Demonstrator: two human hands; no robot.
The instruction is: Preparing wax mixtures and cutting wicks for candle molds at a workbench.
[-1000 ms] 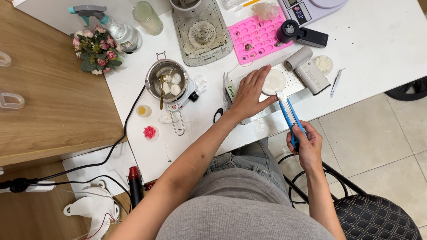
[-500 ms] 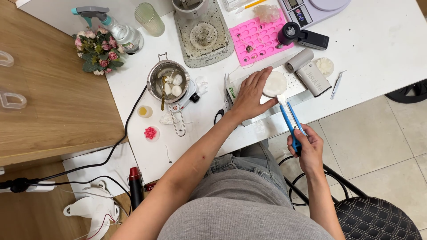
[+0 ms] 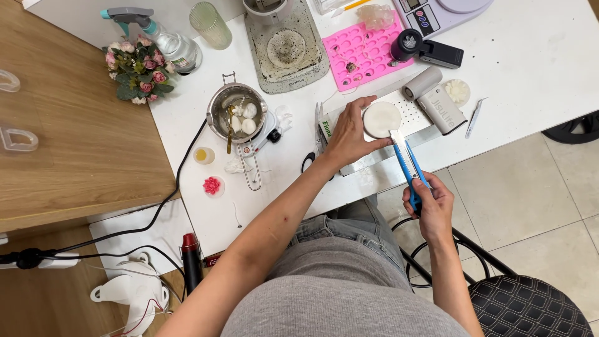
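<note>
Fingers of our left hand (image 3: 349, 138) curl around round white wax disc (image 3: 381, 119) on perforated metal tray (image 3: 409, 111) | right hand (image 3: 430, 205) fist-tight on blue utility knife (image 3: 409, 163), blade at disc edge | we'd shave shallow, blade angled away from left fingertips.

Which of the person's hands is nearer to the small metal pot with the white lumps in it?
Left. The left hand rests on the white round disc, just right of the metal pot. The right hand holds the blue utility knife off the table edge, farther away.
</note>
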